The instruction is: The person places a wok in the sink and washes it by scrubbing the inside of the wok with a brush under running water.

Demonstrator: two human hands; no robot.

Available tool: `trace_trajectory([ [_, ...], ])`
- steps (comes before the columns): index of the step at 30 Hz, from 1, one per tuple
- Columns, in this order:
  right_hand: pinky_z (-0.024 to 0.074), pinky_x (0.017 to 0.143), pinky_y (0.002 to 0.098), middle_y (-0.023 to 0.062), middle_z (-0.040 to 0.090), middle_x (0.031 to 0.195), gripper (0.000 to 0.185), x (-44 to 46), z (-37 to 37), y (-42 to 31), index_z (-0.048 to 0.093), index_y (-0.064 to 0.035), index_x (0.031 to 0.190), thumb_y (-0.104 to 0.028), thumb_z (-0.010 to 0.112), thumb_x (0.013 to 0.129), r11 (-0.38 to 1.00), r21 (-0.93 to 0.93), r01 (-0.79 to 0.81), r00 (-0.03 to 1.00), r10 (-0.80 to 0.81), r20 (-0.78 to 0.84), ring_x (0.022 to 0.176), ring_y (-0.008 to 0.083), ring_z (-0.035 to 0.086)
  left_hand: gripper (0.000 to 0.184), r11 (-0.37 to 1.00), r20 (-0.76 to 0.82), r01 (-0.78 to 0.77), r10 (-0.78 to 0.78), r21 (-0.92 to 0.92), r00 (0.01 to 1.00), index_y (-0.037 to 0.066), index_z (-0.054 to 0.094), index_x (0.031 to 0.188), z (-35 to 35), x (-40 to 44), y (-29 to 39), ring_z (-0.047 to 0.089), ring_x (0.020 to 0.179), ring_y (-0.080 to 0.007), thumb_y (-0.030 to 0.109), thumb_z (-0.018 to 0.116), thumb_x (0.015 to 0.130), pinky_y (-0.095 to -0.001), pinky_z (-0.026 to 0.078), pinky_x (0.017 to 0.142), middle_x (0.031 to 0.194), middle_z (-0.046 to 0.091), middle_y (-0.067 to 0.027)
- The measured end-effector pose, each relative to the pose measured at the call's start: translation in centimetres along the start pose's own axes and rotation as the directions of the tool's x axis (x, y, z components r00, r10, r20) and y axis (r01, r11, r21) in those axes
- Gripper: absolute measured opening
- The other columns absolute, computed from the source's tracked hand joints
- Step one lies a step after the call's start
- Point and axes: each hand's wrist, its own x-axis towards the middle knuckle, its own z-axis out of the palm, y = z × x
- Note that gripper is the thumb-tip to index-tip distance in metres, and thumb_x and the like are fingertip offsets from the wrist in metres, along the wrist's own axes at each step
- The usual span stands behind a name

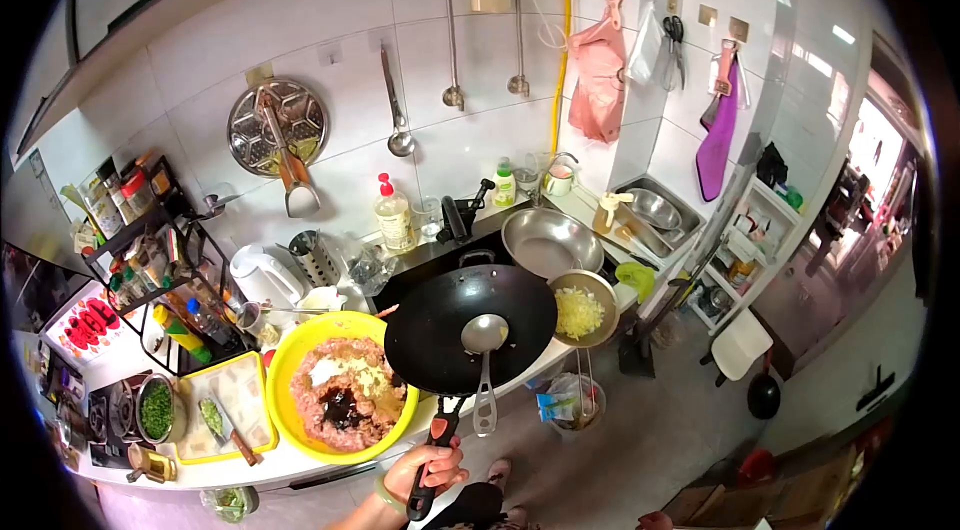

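Note:
My left hand (427, 470), with a pale bangle on the wrist, is wrapped around the black handle of a wok (430, 320). A metal ladle (485, 333) rests in the wok, its slotted handle over the near rim. Left of the wok, a yellow basin (280, 400) holds ground meat (335, 375) with dark sauce, white powder and chopped bits on top. On the right, a metal pan (602, 330) contains chopped pale yellow pieces (578, 313). What may be a small part of my right hand (655, 521) shows at the bottom edge; its fingers cannot be made out.
A cutting board (262, 385) with a knife (238, 440) and a bowl of chopped greens (157, 408) lie left. Behind stand a spice rack (180, 275), a white kettle (265, 275) and a soap bottle (393, 220). A steel bowl (550, 242) sits by the sink (690, 220).

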Motion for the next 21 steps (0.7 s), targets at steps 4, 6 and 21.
trace_trajectory([
  [4, 0.0346, 0.056, 0.0323, 0.0078, 0.04, 0.067, 0.023, 0.8, 0.1, -4.7, 0.056, -0.0044, 0.098, -0.022, 0.046, 0.088, 1.0, 0.013, -0.004, 1.0, 0.004, 0.029, 0.059, 0.02, 0.038, 0.009, 0.998, -0.093, -0.059, 0.061, 0.02, 0.994, 0.007, 0.048, 0.092, -0.7, 3.2, 0.8, 0.031, 0.04, -0.0062, 0.008, 0.046, 0.083, -0.0247, 0.034, 0.07, 0.057, 0.035, 0.0053],
  [6, 0.0339, 0.055, 0.0322, 0.0077, 0.039, 0.066, 0.023, -0.2, 0.0, -7.2, 0.055, -0.0041, 0.098, -0.022, 0.045, 0.089, 0.999, 0.024, -0.029, 0.998, 0.028, 0.057, 0.058, 0.0198, 0.037, 0.009, 0.996, -0.066, -0.092, 0.093, 0.01, 0.993, 0.008, 0.048, 0.093, -0.2, 5.8, 1.3, 0.033, 0.042, -0.0064, 0.008, 0.047, 0.084, -0.0262, 0.035, 0.072, 0.058, 0.035, 0.0052],
  [21, 0.0287, 0.05, 0.0318, 0.0065, 0.03, 0.059, 0.022, -1.3, -0.7, -14.6, 0.052, -0.0018, 0.102, -0.019, 0.041, 0.092, 0.989, 0.05, -0.137, 0.974, 0.126, 0.188, 0.048, 0.0183, 0.027, 0.009, 0.947, -0.227, -0.285, 0.313, 0.146, 0.922, 0.009, 0.045, 0.084, -9.8, 16.9, 2.1, 0.04, 0.048, -0.0131, 0.003, 0.05, 0.08, -0.0273, 0.037, 0.051, 0.058, 0.041, -0.0019],
])
